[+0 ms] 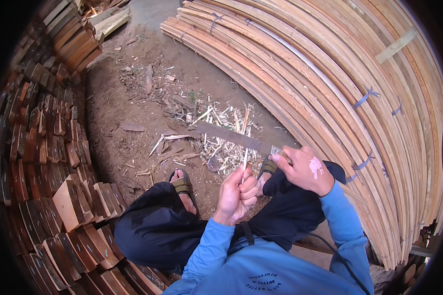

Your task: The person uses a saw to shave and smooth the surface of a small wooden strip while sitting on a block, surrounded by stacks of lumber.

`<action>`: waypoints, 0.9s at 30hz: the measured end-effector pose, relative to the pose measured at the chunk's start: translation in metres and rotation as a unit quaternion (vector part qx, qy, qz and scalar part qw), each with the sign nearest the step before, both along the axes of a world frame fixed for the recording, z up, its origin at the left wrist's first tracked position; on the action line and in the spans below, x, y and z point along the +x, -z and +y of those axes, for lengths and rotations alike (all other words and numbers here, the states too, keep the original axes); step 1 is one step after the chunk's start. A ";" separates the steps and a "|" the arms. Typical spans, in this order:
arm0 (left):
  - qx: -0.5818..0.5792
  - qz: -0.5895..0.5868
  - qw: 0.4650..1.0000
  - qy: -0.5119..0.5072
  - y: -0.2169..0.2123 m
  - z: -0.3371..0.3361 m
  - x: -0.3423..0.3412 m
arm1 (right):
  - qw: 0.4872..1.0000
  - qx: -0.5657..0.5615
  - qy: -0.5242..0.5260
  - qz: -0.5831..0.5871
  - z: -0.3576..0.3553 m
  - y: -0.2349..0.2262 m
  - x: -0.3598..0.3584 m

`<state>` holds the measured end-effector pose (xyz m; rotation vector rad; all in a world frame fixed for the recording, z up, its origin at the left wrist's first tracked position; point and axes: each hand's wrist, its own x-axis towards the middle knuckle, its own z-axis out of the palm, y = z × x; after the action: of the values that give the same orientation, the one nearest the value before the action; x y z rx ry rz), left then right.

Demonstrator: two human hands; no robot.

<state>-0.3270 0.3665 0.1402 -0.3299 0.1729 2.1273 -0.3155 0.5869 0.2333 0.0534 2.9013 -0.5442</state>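
Note:
My left hand [237, 195] is closed around the lower end of a thin pale wooden stick [245, 160], which points up and away from me. My right hand [304, 168] grips the handle of a machete [224, 133], most of the handle being hidden by the fingers. The long, dull blade reaches leftward and crosses the stick above my left hand; whether it touches the wood I cannot tell. Beneath the blade, a heap of pale wood shavings [232, 158] covers the ground between my feet. A pink-white mark shows on the back of my right hand.
Long wooden strips [300, 64], bundled with blue ties [366, 97], fill the right side. Stacked cut wood blocks [49, 157] rise close on my left. Bark pieces and splinters [132, 127] lie about the dirt floor [108, 93]. My sandalled feet [183, 189] flank the shavings.

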 end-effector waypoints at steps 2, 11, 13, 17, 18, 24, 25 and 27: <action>-0.020 0.019 1.000 0.002 -0.007 0.001 0.002 | 0.999 -0.042 0.021 -0.023 0.001 -0.006 -0.003; -0.067 0.035 0.997 -0.010 -0.006 0.000 -0.001 | 0.998 -0.045 -0.038 -0.017 0.001 -0.001 0.007; -0.081 0.035 0.996 -0.020 -0.005 0.003 -0.001 | 0.998 -0.026 -0.011 -0.052 0.001 -0.006 0.002; -0.101 0.039 0.993 -0.034 -0.007 0.003 -0.003 | 1.000 -0.016 -0.019 -0.019 -0.004 0.000 0.006; -0.113 0.046 0.992 -0.031 -0.011 0.004 -0.003 | 0.999 -0.026 -0.025 -0.022 -0.005 -0.001 0.007; -0.164 0.067 0.983 -0.043 -0.015 0.009 0.002 | 0.998 -0.053 0.022 -0.017 -0.001 0.004 0.000; -0.165 0.075 0.983 -0.041 -0.017 0.009 0.002 | 0.997 -0.062 0.040 -0.003 -0.001 0.008 -0.001; -0.166 0.083 0.982 -0.034 -0.018 0.009 0.002 | 0.999 -0.046 -0.006 -0.009 -0.005 0.004 0.004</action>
<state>-0.3251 0.3754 0.1580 -0.3566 0.6256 2.1920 -0.3110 0.5823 0.2296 0.0273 2.8522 -0.6710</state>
